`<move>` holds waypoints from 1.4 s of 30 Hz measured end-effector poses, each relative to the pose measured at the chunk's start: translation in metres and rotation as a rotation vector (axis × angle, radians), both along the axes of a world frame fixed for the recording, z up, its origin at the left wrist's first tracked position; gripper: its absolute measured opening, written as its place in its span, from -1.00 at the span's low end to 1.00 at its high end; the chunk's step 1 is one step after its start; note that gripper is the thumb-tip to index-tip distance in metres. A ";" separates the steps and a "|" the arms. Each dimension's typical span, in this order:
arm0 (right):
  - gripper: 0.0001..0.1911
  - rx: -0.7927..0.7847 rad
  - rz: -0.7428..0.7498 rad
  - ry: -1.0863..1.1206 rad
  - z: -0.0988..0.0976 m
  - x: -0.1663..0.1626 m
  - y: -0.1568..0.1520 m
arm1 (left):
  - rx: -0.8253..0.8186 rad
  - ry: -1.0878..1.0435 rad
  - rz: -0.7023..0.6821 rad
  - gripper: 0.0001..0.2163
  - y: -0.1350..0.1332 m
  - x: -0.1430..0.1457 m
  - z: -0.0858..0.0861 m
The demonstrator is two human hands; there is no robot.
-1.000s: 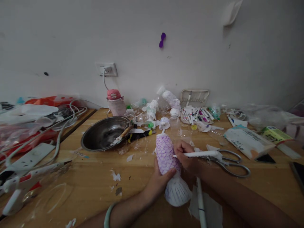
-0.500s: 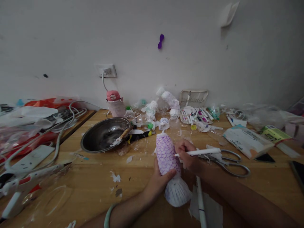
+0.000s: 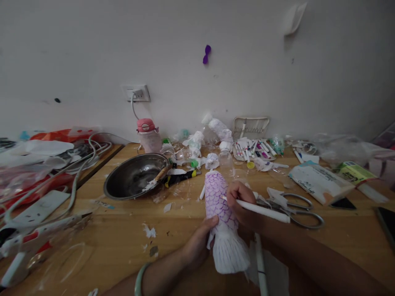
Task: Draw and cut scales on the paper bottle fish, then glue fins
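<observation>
The left hand (image 3: 200, 241) is closed around the narrow waist of a white paper-covered figure with purple scales (image 3: 217, 196), thumb over the top and fingers underneath. The figure lies on the wooden worktop (image 3: 123, 230) directly ahead of that hand. Its long axis runs away from the person, with the fanned white tail at the near end and the rounded head at the far end.

The right hand (image 3: 243, 202) sits just right of the figure, touching its flank, and is the nearer hand to the scaled part. It is pinched shut on a white marker pen (image 3: 266, 210). The pen's tip meets the figure's right side, and its barrel points out to the right, roughly across the figure's axis.

Just beyond the pen's rear end, right of this hand, lie steel scissors (image 3: 298, 207), so room there is tight. A second white pen (image 3: 261, 263) lies under the right wrist. Left of the left hand the worktop is mostly bare apart from paper scraps, and a round steel bowl (image 3: 135, 179) stands well apart, farther off to the left.
</observation>
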State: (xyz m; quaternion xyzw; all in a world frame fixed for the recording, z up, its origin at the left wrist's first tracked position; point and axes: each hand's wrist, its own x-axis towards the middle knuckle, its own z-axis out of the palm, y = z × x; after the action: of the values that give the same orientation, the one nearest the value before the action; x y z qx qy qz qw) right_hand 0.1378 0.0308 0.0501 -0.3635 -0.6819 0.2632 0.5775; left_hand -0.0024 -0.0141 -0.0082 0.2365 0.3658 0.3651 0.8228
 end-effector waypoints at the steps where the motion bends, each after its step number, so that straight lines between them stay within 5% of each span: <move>1: -0.80 0.000 0.004 -0.006 0.000 0.000 0.001 | 0.004 0.008 -0.005 -0.54 0.000 0.000 0.000; 42: -0.79 0.033 0.092 -0.107 0.008 0.006 -0.001 | 0.113 0.032 -0.012 -0.54 -0.002 0.004 0.005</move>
State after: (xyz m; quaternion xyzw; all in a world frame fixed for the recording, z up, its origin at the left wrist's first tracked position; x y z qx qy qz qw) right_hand 0.1442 0.0296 0.0578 -0.3357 -0.7321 0.2585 0.5334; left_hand 0.0014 -0.0160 -0.0035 0.2908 0.3562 0.3764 0.8043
